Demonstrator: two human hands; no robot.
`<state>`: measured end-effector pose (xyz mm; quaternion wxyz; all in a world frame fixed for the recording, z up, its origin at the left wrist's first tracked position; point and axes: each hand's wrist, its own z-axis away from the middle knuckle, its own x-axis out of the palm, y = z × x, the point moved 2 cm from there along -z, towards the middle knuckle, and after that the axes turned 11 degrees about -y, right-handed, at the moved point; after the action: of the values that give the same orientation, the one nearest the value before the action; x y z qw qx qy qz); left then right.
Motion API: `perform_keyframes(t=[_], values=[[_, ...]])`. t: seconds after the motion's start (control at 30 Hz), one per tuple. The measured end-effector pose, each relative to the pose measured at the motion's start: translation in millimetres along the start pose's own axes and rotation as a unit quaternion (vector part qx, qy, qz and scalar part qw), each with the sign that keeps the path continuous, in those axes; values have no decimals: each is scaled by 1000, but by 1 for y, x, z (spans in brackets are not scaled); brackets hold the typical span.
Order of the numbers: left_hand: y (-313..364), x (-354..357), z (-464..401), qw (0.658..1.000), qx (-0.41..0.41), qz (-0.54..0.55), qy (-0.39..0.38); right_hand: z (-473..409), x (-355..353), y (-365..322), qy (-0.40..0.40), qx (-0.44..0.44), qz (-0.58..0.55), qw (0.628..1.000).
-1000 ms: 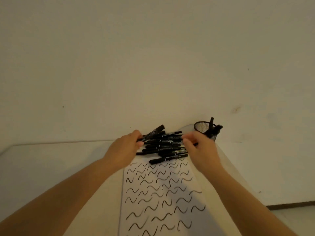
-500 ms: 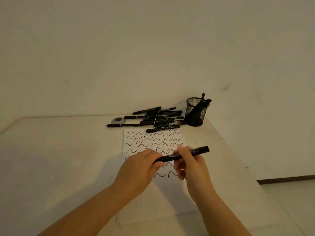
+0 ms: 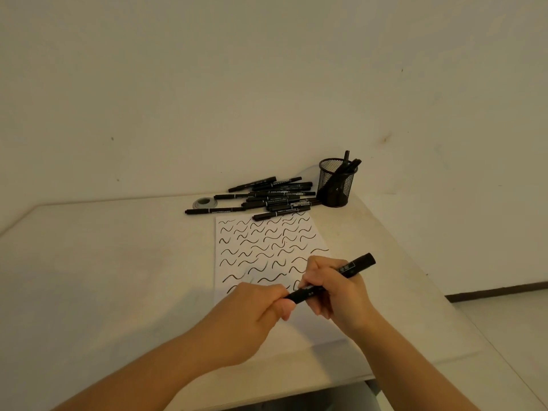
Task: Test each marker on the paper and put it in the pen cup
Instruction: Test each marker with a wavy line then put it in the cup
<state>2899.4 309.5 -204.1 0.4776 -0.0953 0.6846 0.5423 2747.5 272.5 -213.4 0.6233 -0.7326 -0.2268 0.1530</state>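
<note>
A black marker (image 3: 354,266) lies slantwise between both hands above the lower part of the white paper (image 3: 237,262), which is covered with black wavy strokes. My left hand (image 3: 252,310) grips the marker's lower left end, and that end is hidden inside the fist. My right hand (image 3: 338,295) grips the barrel in the middle, with the upper right end sticking out. A pile of several black markers (image 3: 272,197) lies beyond the paper. The black mesh pen cup (image 3: 336,185) stands at the back right with a few markers in it.
A small roll of tape (image 3: 204,202) lies left of the marker pile. The table's right edge (image 3: 415,277) runs diagonally close to my right hand, with floor below. The wall stands right behind the cup and the pile.
One second ago both hands were at the marker pile. They have since drawn back over the lower paper with one marker, which both hands now grip more tightly.
</note>
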Motion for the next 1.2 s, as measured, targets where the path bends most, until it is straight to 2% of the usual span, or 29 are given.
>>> perform_keyframes(t=[0.07, 0.13, 0.2, 0.3, 0.37, 0.43, 0.5, 0.63, 0.73, 0.87, 1.0, 1.2], values=[[-4, 3, 0, 996, 1, 74, -39, -2, -4, 0, -7, -16, -2, 1000], [-14, -2, 2, 973, -43, 219, -56, -5, -24, -4, 70, -35, -61, 995], [-32, -16, 2, 945, -113, 305, 10, -4, -54, -9, 169, -52, -84, 981], [-60, -40, -6, 958, -150, 175, 170, -5, -68, -3, 224, -8, 36, 974], [-68, -43, -12, 942, -136, 168, 258, -7, -66, 11, 284, 33, 64, 956], [-71, -35, -15, 924, -139, 189, 304, -5, -66, 22, 345, 58, 48, 936], [-71, -25, -20, 920, -135, 193, 314, -2, -67, 28, 362, 82, 33, 928], [-61, -16, -35, 935, -100, 188, 284, 3, -61, 34, 369, 104, -12, 924], [-54, -10, -48, 952, -87, 163, 242, 6, -57, 35, 368, 87, -38, 925], [-43, -2, -66, 986, -45, 56, 148, 10, -56, 34, 344, 78, 2, 936], [-42, 3, -86, 998, -40, -30, 49, 12, -56, 33, 314, 81, 49, 945], [-49, 3, -95, 999, -34, -30, 30, 12, -60, 33, 262, 97, 50, 959]])
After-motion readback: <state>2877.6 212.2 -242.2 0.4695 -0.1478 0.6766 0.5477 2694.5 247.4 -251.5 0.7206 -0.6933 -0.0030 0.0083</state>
